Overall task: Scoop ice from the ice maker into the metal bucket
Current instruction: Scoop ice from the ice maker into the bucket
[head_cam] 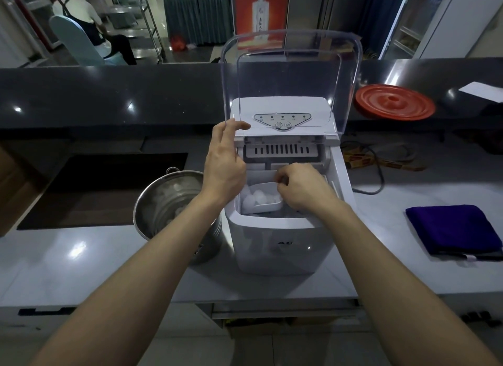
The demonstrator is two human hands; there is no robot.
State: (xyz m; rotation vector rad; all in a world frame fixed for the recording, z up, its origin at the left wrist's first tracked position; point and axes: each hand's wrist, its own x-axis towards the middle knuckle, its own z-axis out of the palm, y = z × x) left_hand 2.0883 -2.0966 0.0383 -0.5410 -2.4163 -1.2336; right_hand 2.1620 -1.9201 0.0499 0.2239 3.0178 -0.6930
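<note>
At the middle of the pale near counter, you are working over a white ice maker (283, 237) whose clear lid (291, 74) is standing upright at its far side. Inside its open bin, a white scoop (268, 207) is lying loaded with rounded, cloudy pieces of ice (258, 198). Your right hand (302, 190) is curling its fingers and thumb round the scoop's right end, so the load is sitting just left of your fingertips. Your left hand (224, 165) is reaching over the machine's left edge, fingers straight and close together, tips at the lid's lower left corner. A shiny metal bucket (152, 216) is standing just left of the machine with some ice inside, and your left forearm is covering its right side. Your right hand is hiding the scoop's handle, and the bin beneath is hard to make out.
</note>
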